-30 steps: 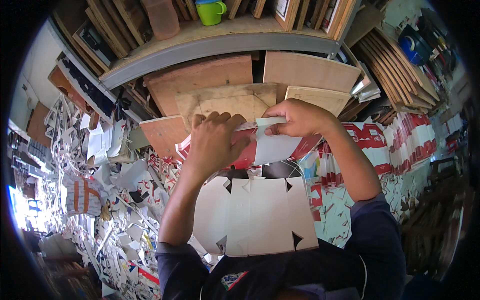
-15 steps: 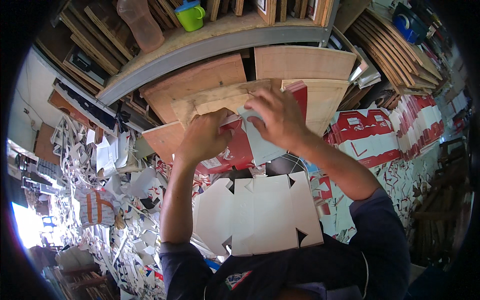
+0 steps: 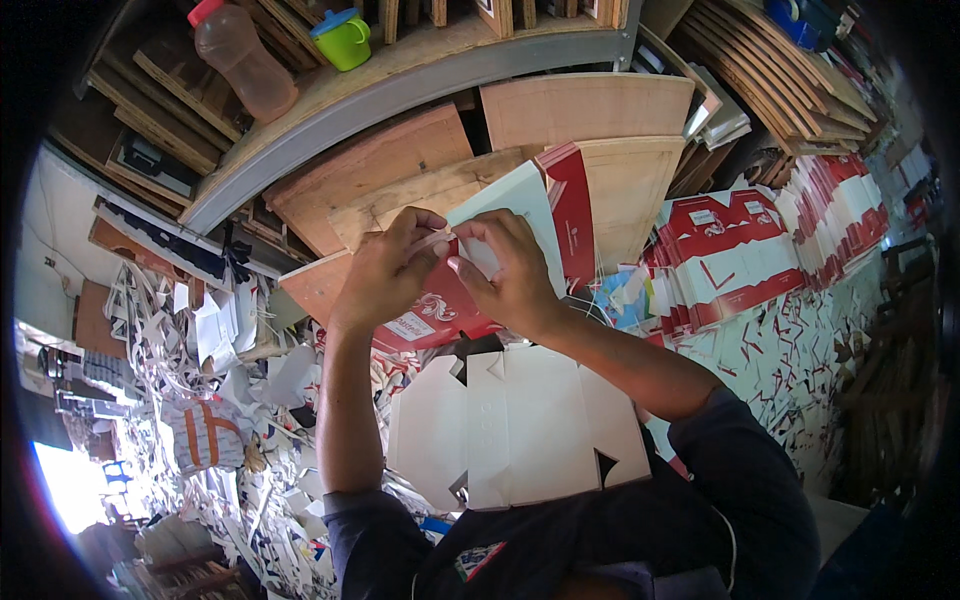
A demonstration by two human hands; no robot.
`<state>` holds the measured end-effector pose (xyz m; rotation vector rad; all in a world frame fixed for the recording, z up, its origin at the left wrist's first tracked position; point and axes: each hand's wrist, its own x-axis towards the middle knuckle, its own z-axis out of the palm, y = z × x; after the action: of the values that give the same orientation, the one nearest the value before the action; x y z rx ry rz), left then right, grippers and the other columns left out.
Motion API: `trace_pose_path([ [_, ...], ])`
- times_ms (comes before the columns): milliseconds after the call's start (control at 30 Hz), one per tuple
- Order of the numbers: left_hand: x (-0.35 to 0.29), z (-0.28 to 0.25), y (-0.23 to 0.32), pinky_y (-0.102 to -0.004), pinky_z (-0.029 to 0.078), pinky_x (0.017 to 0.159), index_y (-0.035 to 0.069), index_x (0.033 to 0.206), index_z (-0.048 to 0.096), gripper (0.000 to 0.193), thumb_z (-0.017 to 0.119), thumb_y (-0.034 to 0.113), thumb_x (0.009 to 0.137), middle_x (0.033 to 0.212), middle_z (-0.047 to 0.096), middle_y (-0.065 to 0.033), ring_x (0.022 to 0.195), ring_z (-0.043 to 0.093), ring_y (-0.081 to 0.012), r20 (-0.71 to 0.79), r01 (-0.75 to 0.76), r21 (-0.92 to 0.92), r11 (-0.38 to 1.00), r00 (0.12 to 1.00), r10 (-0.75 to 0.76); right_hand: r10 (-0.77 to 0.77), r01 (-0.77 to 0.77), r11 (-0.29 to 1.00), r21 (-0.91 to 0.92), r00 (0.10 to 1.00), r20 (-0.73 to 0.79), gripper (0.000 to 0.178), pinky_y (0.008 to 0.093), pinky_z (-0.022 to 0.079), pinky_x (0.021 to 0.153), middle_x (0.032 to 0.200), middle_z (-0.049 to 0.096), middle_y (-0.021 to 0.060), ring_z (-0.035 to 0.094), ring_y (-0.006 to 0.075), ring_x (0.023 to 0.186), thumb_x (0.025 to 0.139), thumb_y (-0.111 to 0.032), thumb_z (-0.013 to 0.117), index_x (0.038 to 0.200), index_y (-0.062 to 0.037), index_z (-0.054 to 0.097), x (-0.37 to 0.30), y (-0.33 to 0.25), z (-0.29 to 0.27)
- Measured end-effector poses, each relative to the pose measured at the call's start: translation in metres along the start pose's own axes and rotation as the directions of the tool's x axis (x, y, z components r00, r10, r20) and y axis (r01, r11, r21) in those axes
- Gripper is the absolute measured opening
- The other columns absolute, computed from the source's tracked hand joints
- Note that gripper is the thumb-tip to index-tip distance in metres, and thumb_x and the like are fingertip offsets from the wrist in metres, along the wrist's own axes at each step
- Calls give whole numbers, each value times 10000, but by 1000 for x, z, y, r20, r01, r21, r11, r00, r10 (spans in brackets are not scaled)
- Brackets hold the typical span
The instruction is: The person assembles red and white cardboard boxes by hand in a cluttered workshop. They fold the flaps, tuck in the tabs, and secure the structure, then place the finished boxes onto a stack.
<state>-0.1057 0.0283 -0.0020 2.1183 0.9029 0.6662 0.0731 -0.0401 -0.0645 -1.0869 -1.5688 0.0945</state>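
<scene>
Both hands meet at the top edge of a red-and-white printed carton blank (image 3: 437, 312), held tilted in front of me. My left hand (image 3: 392, 268) is closed, its fingers pinching a narrow pale strip at that edge. My right hand (image 3: 512, 272) comes from the right with thumb and fingertips closed at the same spot; its fingers partly hide what they grip. Behind that hand rises a pale-faced sheet (image 3: 528, 195), beside a stack of red carton blanks (image 3: 572, 215) standing on edge. Lower down, a white die-cut carton blank (image 3: 520, 430) lies flat against my body.
Wooden boards (image 3: 590, 110) lean under a shelf (image 3: 420, 75) that bears a pink bottle (image 3: 245, 60) and a green cup (image 3: 343, 40). More red-and-white blanks (image 3: 735, 250) are stacked at right. Paper scraps (image 3: 270, 480) cover the floor at left.
My right hand has moved left and down to meet the left hand. The pale-faced sheet now stands behind it, tilted up. The view has shifted slightly.
</scene>
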Motion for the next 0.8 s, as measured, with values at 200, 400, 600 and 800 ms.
trace_pose_path([
  [200, 0, 5, -2, -363, 564, 776, -14, 1084, 629, 206, 689, 127, 947, 908, 748, -193, 911, 754, -303, -72, -47, 15, 999, 996, 48, 21, -24, 999, 45, 998, 53, 311, 477, 414, 875, 1094, 606, 123, 555, 329, 1033, 821, -73, 716, 1108, -54, 598, -1, 6, 2],
  [400, 2, 5, 2, -410, 554, 759, 11, 1088, 640, 198, 677, 118, 926, 898, 744, -183, 858, 738, -353, -49, -83, 156, 984, 995, 92, 88, -64, 990, -129, 978, 190, 352, 486, 427, 867, 1059, 593, 144, 567, 359, 1021, 843, -148, 729, 1159, -67, 595, 11, -1, -10],
  [600, -6, 7, 4, -421, 505, 817, 27, 1095, 639, 192, 656, 139, 941, 949, 733, -173, 896, 695, -358, -112, -62, 324, 944, 988, 104, 137, -78, 979, -187, 934, 331, 340, 522, 463, 831, 1088, 575, 141, 575, 359, 1052, 842, -204, 736, 1119, -63, 600, 16, 4, -7],
  [800, -4, 14, 10, -396, 456, 849, 26, 1087, 638, 185, 656, 151, 951, 932, 728, -154, 876, 650, -322, -115, -61, 367, 928, 987, 111, 248, -210, 969, -133, 867, 433, 203, 464, 507, 752, 883, 672, 154, 677, 359, 854, 840, -174, 734, 929, -27, 626, 31, 1, -21],
])
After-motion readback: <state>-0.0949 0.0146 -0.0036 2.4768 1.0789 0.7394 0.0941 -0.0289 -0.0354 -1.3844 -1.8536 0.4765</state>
